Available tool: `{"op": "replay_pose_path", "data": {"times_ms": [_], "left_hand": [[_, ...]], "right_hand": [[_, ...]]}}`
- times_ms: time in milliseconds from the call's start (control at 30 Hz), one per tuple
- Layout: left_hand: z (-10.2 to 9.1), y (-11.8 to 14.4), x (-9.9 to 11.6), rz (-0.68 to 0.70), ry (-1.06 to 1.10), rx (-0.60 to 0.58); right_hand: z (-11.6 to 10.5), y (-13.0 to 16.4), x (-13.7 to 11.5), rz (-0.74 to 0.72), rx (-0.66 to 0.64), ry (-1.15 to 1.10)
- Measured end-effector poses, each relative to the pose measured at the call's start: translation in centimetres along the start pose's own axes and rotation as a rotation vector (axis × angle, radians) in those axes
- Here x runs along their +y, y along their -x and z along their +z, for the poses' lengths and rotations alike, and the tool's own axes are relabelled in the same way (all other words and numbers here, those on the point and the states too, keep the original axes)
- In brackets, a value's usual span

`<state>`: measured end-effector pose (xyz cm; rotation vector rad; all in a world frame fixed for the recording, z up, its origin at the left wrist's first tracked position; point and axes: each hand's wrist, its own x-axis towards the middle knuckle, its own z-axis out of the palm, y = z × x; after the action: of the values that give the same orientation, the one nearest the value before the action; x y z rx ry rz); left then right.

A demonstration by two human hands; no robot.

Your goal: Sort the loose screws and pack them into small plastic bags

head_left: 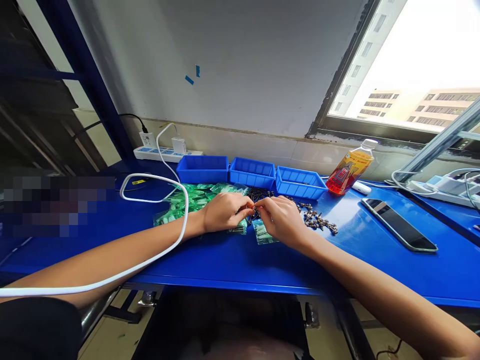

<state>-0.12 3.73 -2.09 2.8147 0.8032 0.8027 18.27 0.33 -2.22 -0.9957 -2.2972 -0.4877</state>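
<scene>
My left hand (228, 212) and my right hand (284, 218) meet over the middle of the blue table, fingertips pinched close together. Anything between the fingers is too small to name. Behind them, partly hidden, lies a heap of dark screws (261, 194). A second group of shinier screw-like metal parts (317, 220) spreads to the right of my right hand. Small green-tinted plastic bags (191, 199) are piled beside and behind my left hand. One more bag (263, 236) lies flat below my right fingers, partly covered by them.
Three blue bins, left (202, 170), middle (252, 173) and right (301, 184), line the wall. A drink bottle (350, 167) and a phone (399, 225) are at the right. A white cable (186, 210) loops across my left forearm. Power strips (165, 154) stand at the back.
</scene>
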Motion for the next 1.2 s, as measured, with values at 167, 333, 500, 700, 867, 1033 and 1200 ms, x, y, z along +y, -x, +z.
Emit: {"op": "replay_pose_path", "data": {"times_ms": [167,333,500,700,867,1033,1200], "left_hand": [[0.0,-0.1,0.0,-0.005,0.008,-0.002],[0.1,-0.1,0.1,0.008,-0.014,-0.005],[-0.1,-0.3,-0.1,0.029,-0.006,0.071],[-0.2,-0.3,-0.2,0.035,-0.075,0.065],[-0.2,-0.3,0.0,0.039,-0.127,0.087],[-0.2,-0.3,0.3,0.048,-0.130,0.107],[-0.2,-0.2,0.3,0.039,-0.153,0.125]], "right_hand": [[-0.2,-0.2,0.0,-0.016,-0.017,0.054],[-0.1,-0.1,0.3,-0.030,-0.032,0.035],[-0.4,-0.2,0.7,0.021,-0.037,-0.027],[-0.8,-0.3,1.0,-0.011,-0.052,-0.034],[-0.9,-0.2,1.0,0.000,-0.062,-0.020],[-1.0,-0.2,0.9,0.042,-0.070,-0.025],[-1.1,-0.2,0.8,0.062,-0.085,-0.044]]}}
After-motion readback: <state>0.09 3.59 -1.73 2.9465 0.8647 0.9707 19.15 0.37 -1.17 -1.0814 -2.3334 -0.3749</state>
